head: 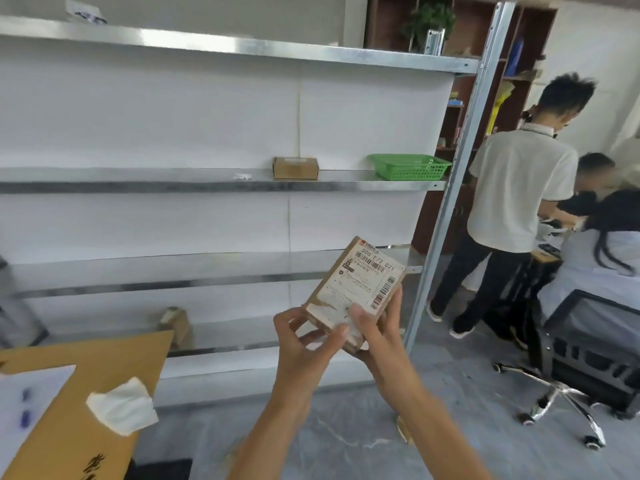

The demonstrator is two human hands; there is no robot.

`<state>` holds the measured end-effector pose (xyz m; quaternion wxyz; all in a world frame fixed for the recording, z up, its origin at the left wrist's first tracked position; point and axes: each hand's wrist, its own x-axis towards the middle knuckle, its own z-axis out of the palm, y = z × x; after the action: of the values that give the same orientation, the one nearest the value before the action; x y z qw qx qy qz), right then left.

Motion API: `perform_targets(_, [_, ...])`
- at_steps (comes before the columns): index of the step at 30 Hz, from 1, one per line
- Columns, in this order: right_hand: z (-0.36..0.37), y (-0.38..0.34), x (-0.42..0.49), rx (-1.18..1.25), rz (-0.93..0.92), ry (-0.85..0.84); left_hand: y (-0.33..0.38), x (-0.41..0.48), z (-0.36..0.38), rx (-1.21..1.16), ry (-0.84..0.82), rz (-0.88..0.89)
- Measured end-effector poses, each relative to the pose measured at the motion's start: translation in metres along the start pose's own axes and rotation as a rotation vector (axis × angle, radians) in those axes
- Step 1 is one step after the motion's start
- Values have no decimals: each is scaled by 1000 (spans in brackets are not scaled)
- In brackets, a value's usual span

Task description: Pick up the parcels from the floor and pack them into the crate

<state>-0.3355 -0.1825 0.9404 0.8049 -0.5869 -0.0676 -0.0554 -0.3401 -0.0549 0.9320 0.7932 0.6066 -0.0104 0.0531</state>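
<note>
I hold a small brown cardboard parcel (360,282) with a white shipping label and barcodes up in front of me, tilted, label side facing me. My left hand (304,337) pinches its lower left corner. My right hand (374,327) grips its lower right edge, thumb on the label. A second brown parcel (295,168) lies on the middle shelf. Another small parcel (176,323) sits blurred on the lowest shelf. A green plastic basket (410,166) stands at the right end of the middle shelf.
A metal shelf rack (221,183) with white back panels fills the view ahead. A large cardboard box (86,403) with a paper and a crumpled tissue on it is at the lower left. Two persons (516,188) and an office chair (588,348) are on the right.
</note>
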Motion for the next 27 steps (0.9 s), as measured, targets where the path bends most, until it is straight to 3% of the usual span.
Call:
perform_targets(6, [4,9,-71,-53,100,-103,5,-82,-49,230,6,-31])
perform_targets(13, [24,25,-153,24,221,-266,16,-174,-85,177,-18,-57])
perform_targets(18, [40,30,-203,153,328,-341,29,-225,-124,92,70,-90])
perform_targets(27, [122,38,-274,-39,233,-450,63,-299,-213,206,35,-5])
